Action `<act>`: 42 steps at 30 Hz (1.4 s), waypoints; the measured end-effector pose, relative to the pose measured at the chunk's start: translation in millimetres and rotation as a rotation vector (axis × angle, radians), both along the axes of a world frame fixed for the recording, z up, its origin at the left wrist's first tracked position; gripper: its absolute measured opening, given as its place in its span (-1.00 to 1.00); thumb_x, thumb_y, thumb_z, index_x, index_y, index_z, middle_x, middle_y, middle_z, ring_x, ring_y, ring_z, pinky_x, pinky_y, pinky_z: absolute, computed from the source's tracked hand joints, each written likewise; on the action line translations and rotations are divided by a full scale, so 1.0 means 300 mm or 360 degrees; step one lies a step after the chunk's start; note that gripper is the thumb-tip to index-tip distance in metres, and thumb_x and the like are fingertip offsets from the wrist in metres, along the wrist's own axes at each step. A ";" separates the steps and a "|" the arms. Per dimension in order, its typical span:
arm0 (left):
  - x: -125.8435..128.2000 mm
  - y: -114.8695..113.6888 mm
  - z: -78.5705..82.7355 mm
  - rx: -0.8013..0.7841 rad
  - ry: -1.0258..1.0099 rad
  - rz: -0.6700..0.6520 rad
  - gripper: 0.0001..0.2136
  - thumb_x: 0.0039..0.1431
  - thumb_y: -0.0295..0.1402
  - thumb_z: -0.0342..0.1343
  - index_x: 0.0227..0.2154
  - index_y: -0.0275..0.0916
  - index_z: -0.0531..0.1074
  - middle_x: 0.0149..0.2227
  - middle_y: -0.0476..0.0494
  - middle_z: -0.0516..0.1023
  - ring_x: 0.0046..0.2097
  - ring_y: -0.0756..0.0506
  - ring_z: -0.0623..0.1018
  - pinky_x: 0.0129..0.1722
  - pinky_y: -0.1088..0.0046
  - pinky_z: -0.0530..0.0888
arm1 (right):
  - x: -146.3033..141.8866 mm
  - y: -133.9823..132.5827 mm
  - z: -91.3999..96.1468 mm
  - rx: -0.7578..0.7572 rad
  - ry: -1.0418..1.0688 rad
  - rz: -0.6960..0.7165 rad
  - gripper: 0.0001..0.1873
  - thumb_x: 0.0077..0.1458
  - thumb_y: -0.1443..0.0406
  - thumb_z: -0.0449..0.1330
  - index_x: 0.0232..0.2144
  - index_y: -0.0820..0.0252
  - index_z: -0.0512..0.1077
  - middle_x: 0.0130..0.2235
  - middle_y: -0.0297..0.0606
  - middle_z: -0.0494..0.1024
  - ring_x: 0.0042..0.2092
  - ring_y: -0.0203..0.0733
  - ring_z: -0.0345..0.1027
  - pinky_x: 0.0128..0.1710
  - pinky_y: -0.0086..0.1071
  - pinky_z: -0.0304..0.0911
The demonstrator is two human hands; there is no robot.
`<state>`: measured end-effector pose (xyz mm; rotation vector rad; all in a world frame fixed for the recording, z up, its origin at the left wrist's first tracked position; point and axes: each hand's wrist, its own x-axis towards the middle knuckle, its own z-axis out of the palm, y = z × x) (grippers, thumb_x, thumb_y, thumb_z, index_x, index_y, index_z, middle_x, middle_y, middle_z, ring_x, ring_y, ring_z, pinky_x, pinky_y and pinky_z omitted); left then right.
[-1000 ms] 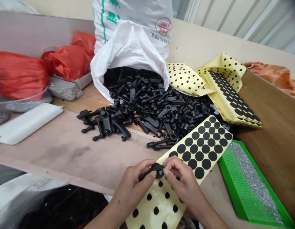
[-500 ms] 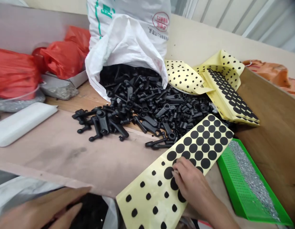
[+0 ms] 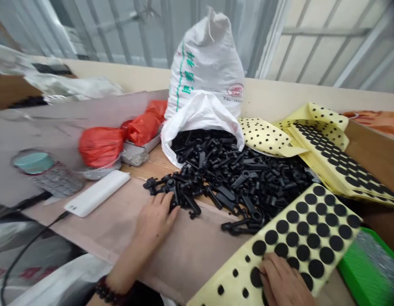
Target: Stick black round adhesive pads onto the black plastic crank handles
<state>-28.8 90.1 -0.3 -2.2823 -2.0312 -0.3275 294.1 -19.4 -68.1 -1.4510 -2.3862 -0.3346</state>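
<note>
My left hand (image 3: 154,221) reaches to the near left edge of a heap of black plastic crank-shaped parts (image 3: 235,180). Its fingers are apart, the tips touching or just over the parts, and nothing shows in its grasp. A dark bead bracelet (image 3: 107,291) circles the wrist. On a yellow sheet of round black stickers (image 3: 209,278), my right hand (image 3: 284,278) has its fingers curled and closed at the edge of one round black sticker (image 3: 256,278). The thumb tip is mostly hidden. Small black dots remain on the sheet's lower left part.
A white woven sack (image 3: 206,68) spills the parts. Folded yellow sticker sheets (image 3: 340,157) lie at right, above a green basket (image 3: 359,263) of small metal pieces. Left stand red bags (image 3: 101,146), a white corded device (image 3: 97,193) and a clear container (image 3: 56,178).
My left hand has moved from above the dark bag contents at lower left up to the parts heap. My right hand stays at the sticker sheet. The view has tilted up and swung left.
</note>
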 end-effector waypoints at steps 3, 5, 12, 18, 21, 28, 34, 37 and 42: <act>0.014 0.031 0.003 -0.0103 0.0054 -0.0114 -0.57 0.22 -0.28 -0.18 0.02 -0.43 0.35 -0.12 -0.44 0.45 -0.10 -0.35 0.42 -0.09 0.12 0.35 | -0.048 -0.017 0.044 -0.0173 0.0121 -0.0184 -0.87 0.10 0.43 -0.02 -0.33 0.15 0.27 -0.36 -0.20 0.44 -0.36 -0.07 0.36 -0.42 -0.24 0.23; 0.005 0.040 0.004 -0.0175 0.0064 -0.0204 -0.57 0.19 -0.34 -0.17 0.04 -0.46 0.34 -0.14 -0.42 0.45 -0.11 -0.32 0.42 -0.07 0.14 0.33 | -0.067 -0.019 0.062 -0.0222 0.0190 -0.0276 -0.85 0.10 0.44 -0.02 -0.26 0.20 0.26 -0.32 -0.16 0.42 -0.34 -0.06 0.33 -0.38 -0.23 0.22; 0.006 0.037 0.036 -0.0435 -0.0122 -0.0031 -0.55 0.25 -0.13 -0.27 0.04 -0.29 0.27 -0.07 -0.26 0.48 -0.06 -0.26 0.45 -0.12 0.30 0.34 | -0.064 -0.027 0.093 -0.0383 0.0369 -0.0233 -0.82 0.12 0.48 -0.06 -0.45 0.17 0.24 -0.33 -0.21 0.38 -0.34 -0.17 0.26 -0.38 -0.30 0.14; 0.046 0.040 0.080 -0.0436 -0.0085 0.0128 -0.48 0.25 -0.01 -0.37 0.01 -0.29 0.22 -0.27 -0.18 0.49 -0.21 -0.24 0.49 -0.33 0.42 0.33 | -0.081 -0.051 0.078 -0.0285 0.0394 -0.0011 -0.78 0.05 0.57 -0.04 -0.41 0.19 0.27 -0.34 -0.21 0.38 -0.31 -0.17 0.23 -0.24 -0.21 0.13; 0.054 0.033 0.096 -0.0495 -0.0138 0.0128 -0.55 0.26 -0.09 -0.32 0.01 -0.31 0.19 -0.31 -0.12 0.46 -0.27 -0.17 0.48 -0.38 0.50 0.30 | -0.092 -0.053 0.078 -0.0202 0.0348 0.0074 -0.74 0.01 0.60 -0.06 -0.42 0.20 0.27 -0.36 -0.20 0.38 -0.34 -0.17 0.20 -0.22 -0.18 0.15; 0.048 0.025 0.080 -0.0494 -0.0264 0.0232 -0.64 0.22 -0.16 -0.22 -0.08 -0.31 0.23 -0.30 -0.13 0.45 -0.28 -0.15 0.48 -0.36 0.48 0.29 | -0.088 -0.032 0.088 -0.0201 0.0453 -0.0011 -0.74 0.04 0.59 -0.07 -0.42 0.20 0.27 -0.42 -0.20 0.35 -0.36 -0.15 0.19 -0.36 -0.27 0.18; -0.026 -0.052 0.005 -0.0433 -0.0731 0.0285 -0.72 0.09 -0.33 -0.08 -0.11 -0.24 0.22 -0.35 0.00 0.48 -0.28 -0.06 0.49 -0.28 0.53 0.33 | -0.080 -0.032 0.056 -0.0085 0.0356 0.0022 -0.71 0.04 0.62 -0.09 -0.37 0.21 0.27 -0.35 -0.16 0.37 -0.32 -0.12 0.20 -0.34 -0.23 0.20; 0.007 -0.136 -0.019 -0.0294 -0.0676 -0.0003 -0.73 0.12 -0.33 -0.11 -0.12 -0.21 0.30 -0.33 -0.04 0.48 -0.28 -0.11 0.47 -0.28 0.44 0.35 | -0.076 -0.030 0.057 -0.0146 0.0472 -0.0003 -0.76 0.08 0.59 -0.07 -0.38 0.20 0.26 -0.33 -0.15 0.35 -0.29 -0.11 0.21 -0.33 -0.24 0.21; 0.279 -0.288 -0.035 -0.0388 -0.0367 -0.0949 -0.55 -0.01 -0.69 -0.14 -0.16 -0.08 0.41 -0.23 -0.10 0.46 -0.19 -0.15 0.40 -0.23 0.34 0.35 | -0.060 -0.017 0.076 -0.0417 0.0659 -0.0056 -0.80 0.17 0.52 -0.06 -0.41 0.17 0.22 -0.35 -0.21 0.31 -0.29 -0.14 0.20 -0.33 -0.25 0.18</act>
